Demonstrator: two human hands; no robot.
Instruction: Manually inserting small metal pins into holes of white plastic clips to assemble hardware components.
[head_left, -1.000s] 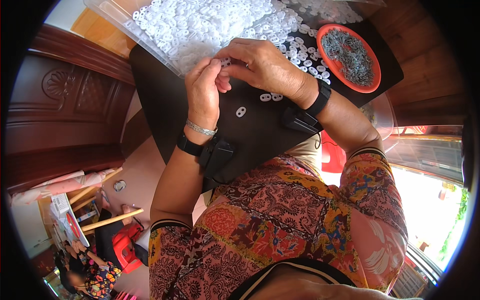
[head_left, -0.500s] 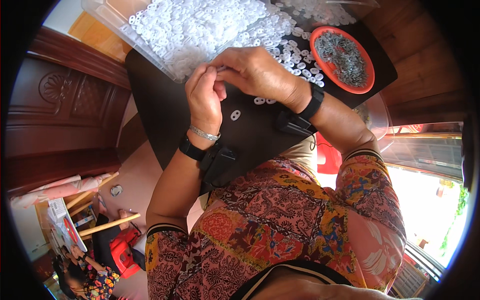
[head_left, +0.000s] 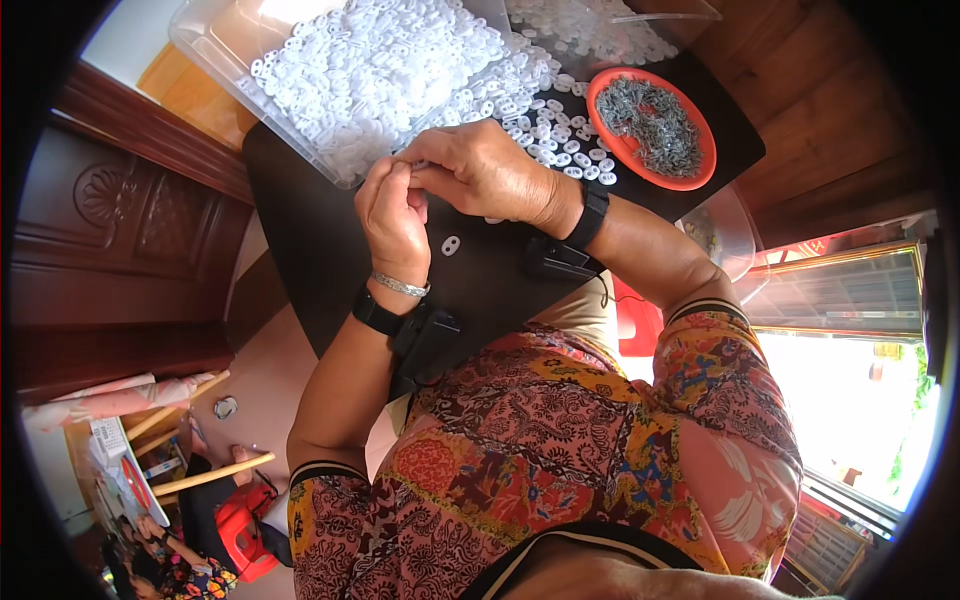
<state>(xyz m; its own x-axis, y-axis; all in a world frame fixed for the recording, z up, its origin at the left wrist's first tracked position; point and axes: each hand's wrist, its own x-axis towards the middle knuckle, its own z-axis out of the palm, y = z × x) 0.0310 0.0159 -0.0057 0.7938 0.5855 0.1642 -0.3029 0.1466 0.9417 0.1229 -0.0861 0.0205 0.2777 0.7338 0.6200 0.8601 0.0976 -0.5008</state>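
My left hand and my right hand meet over the dark table, fingertips pinched together. Whatever they grip is tiny and mostly covered by the fingers, so its kind cannot be made out. Just below them on the tabletop lies one white oval plastic piece with two holes. Beyond the hands, a large heap of the same white pieces fills a clear plastic bin. More loose white pieces are scattered between my right hand and an orange-red plate of small grey metal parts.
Another clear container with white pieces stands at the far edge. A clear tub sits beyond the table's right side. On the floor at lower left are a red stool and a small table, with another person seated there.
The view has shifted, so the table and its contents appear slightly further left and lower. My hands stay pinched together, with only small finger movement.
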